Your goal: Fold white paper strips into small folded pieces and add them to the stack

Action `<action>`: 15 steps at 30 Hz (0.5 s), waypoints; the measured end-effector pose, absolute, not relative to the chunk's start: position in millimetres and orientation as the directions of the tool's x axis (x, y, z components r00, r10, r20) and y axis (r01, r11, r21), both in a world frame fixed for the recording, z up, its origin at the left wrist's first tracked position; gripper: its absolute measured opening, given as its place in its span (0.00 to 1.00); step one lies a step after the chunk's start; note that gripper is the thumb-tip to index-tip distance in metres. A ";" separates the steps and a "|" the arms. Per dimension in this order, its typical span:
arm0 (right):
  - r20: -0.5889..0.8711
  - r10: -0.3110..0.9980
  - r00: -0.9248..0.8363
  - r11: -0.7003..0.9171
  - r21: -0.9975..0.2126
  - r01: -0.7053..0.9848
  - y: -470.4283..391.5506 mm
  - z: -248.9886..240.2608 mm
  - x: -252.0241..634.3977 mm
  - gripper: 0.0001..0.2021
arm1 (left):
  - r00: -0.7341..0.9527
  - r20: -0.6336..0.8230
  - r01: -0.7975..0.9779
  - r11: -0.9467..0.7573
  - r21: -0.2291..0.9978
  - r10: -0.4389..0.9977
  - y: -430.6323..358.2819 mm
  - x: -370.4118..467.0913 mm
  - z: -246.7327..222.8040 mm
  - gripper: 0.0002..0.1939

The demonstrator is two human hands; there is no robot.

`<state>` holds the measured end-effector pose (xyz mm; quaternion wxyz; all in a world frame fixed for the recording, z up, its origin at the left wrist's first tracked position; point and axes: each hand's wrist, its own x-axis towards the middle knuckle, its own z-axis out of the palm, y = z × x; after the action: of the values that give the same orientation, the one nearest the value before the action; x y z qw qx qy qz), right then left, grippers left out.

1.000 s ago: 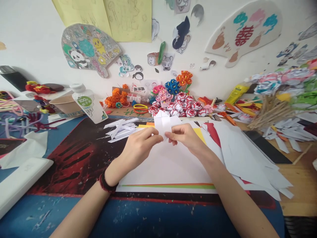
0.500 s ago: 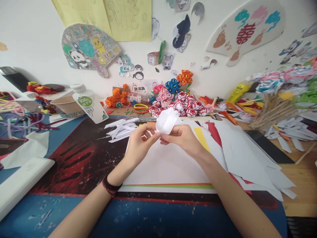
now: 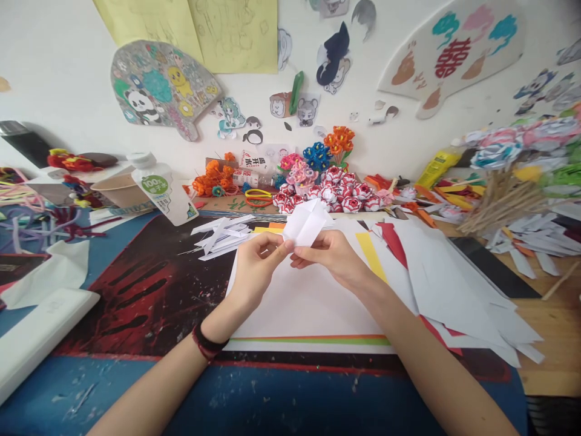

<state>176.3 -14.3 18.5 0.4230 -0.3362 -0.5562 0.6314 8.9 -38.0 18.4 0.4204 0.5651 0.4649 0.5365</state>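
Observation:
A small piece of folded white paper (image 3: 307,221) is held up between both hands, with crease lines showing on its face. My left hand (image 3: 264,257) pinches its lower left corner between thumb and forefinger. My right hand (image 3: 327,251) grips the lower right part, thumb in front and the other fingers curled behind. Beneath the hands lies a stack of large white sheets (image 3: 308,306) with coloured edges showing at the front. A heap of white paper strips (image 3: 222,235) is just left of my left hand.
Red-and-white paper roses (image 3: 351,197) and other flowers line the wall. A white bottle (image 3: 164,191) and a brown paper bowl (image 3: 120,184) stand at left. A long white case (image 3: 45,336) lies front left. Loose white sheets (image 3: 454,278) spread at right, near a yellow bottle (image 3: 438,168).
The paper's lower edge, rounded before, now looks flatter and straighter with clearer creases. Both hands stay almost in place, still pinching it.

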 end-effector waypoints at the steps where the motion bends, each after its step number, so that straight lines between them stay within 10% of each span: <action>1: 0.048 0.909 -0.415 -0.021 -0.987 -0.162 -14.3 18.7 176.1 0.16 | -0.009 0.222 0.072 -0.221 0.973 0.975 -38.3 9.2 18.8 0.11; 15: 0.178 0.922 -0.345 0.162 -0.984 -0.074 -14.7 21.5 177.5 0.10 | 0.025 0.253 0.150 -0.254 0.956 0.967 -39.2 7.2 20.9 0.13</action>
<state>177.5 -14.7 21.5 0.4554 -0.3467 -0.6114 0.5464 7.2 -39.2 20.9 0.3937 0.5979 0.4670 0.5191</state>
